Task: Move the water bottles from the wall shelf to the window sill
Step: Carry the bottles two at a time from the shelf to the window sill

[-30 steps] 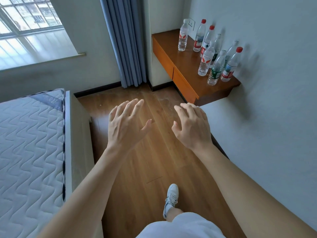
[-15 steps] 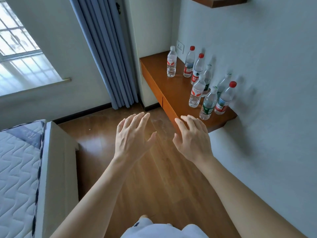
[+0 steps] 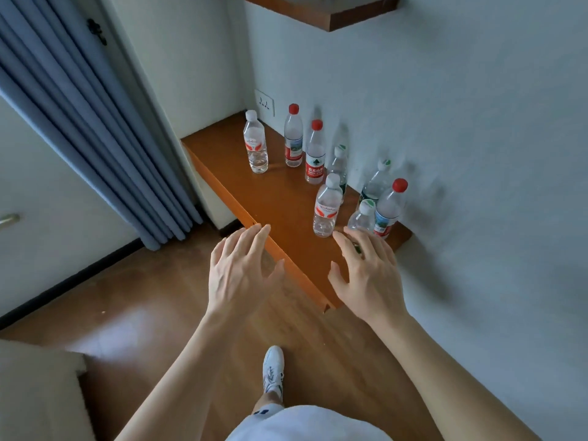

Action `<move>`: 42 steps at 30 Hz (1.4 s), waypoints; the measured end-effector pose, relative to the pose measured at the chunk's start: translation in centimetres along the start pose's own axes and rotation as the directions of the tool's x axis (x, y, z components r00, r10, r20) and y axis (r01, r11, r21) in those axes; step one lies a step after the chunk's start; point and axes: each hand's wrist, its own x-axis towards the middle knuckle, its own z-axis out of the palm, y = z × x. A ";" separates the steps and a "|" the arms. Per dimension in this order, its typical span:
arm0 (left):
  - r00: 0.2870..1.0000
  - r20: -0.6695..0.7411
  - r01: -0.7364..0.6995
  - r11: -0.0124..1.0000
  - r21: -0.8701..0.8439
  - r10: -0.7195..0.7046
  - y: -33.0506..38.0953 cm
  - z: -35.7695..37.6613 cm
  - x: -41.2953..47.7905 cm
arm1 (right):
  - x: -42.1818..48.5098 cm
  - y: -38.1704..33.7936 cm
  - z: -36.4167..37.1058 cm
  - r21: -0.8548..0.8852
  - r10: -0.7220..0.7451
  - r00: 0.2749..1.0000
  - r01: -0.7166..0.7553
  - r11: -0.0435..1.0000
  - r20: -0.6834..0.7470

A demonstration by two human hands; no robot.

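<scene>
Orange-brown wood: the wall shelf [image 3: 280, 198] runs from 11 o'clock to 4 o'clock across frame centre. Eight water bottles [image 3: 324, 208] counted on it, all upright, strung along the wall side. Four stand towards 12 o'clock, four bunch at 2 o'clock.

Progress, as judged: none moved yet, all eight left to carry. The window sill is not in view, so nothing can be checked there. Step in hand looks like the reach for a first pick.

Grip:
- Left hand [image 3: 241, 275]: fingers spread and nearly straight, holding nothing. It hovers over the shelf's front edge, well apart from any bottle.
- Right hand [image 3: 369, 275]: fingers spread, thumb out, holding nothing. Its fingertips [image 3: 342, 238] overlap the foot of the green-capped bottle [image 3: 362, 218] at its 12 o'clock, with the white-capped one just beside at 11 o'clock. Contact cannot be told.

Blue curtain [image 3: 95, 138] hangs at 9 o'clock.
</scene>
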 end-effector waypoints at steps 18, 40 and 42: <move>0.896 0.368 -0.096 0.918 -0.385 0.247 -2.7 12.1 18.0 | 2.7 5.2 5.2 -0.059 0.574 0.814 -0.580 0.813 -0.090; 0.808 0.482 0.138 0.686 -0.714 0.339 2.3 22.7 22.2 | 6.1 8.4 15.5 0.551 0.791 0.546 -0.764 0.336 0.275; 0.814 0.498 0.178 0.686 -0.705 0.300 2.4 23.1 22.1 | 6.7 8.3 15.7 0.557 0.794 0.542 -0.763 0.328 0.275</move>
